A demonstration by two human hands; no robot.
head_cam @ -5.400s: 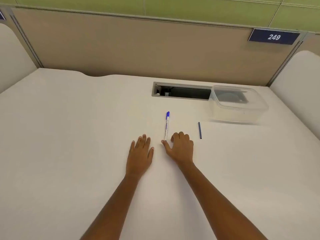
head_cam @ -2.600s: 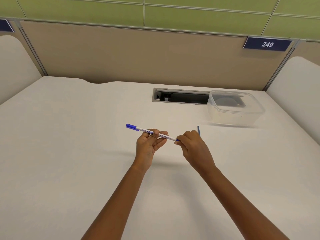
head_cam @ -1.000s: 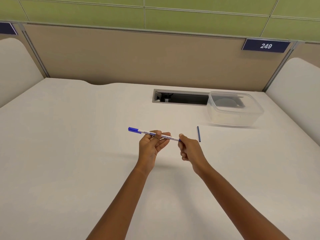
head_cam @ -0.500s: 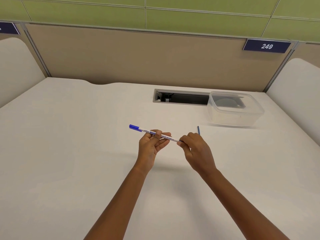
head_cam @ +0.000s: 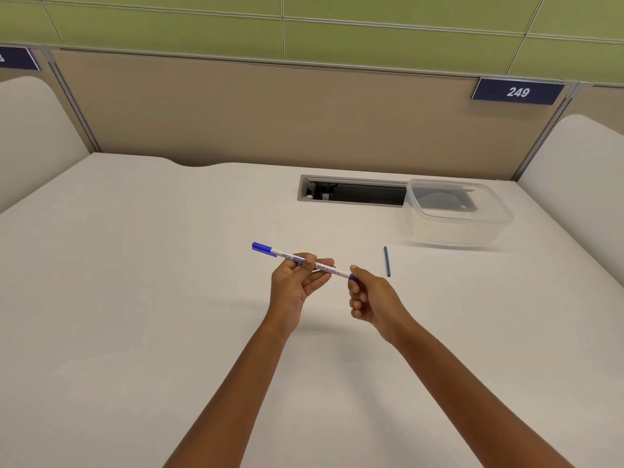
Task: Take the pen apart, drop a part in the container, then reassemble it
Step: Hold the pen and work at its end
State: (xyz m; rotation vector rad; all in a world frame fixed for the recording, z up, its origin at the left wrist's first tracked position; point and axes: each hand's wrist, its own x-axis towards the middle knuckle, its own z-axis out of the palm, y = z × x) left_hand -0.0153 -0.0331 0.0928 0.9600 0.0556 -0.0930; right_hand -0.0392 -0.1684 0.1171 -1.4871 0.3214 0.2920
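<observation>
1. Above the middle of the white desk (head_cam: 135,298), a white pen (head_cam: 304,261) is held in the air between two bare hands, clear of the surface.
2. Its long axis runs nearly level, from far left down to near right; the blue cap (head_cam: 261,246) points left and slightly away, and a blue tip shows at the right end.
3. Printing runs along the barrel, partly covered by fingers.
4. The left hand (head_cam: 293,282) is closed around the middle of the barrel, thumb on top and fingers curled beneath.
5. The right hand (head_cam: 369,298) pinches the pen's right end with thumb and forefinger, the other fingers folded in.
6. A thin dark blue rod (head_cam: 387,261) lies flat on the desk just right of the right hand, pointing away from the person; nothing touches it.
7. Farther back and right stands a clear plastic container (head_cam: 456,228), open at the top; I see nothing inside it.
8. The container overlaps the right end of a cable slot (head_cam: 351,190) set in the desk.
</observation>
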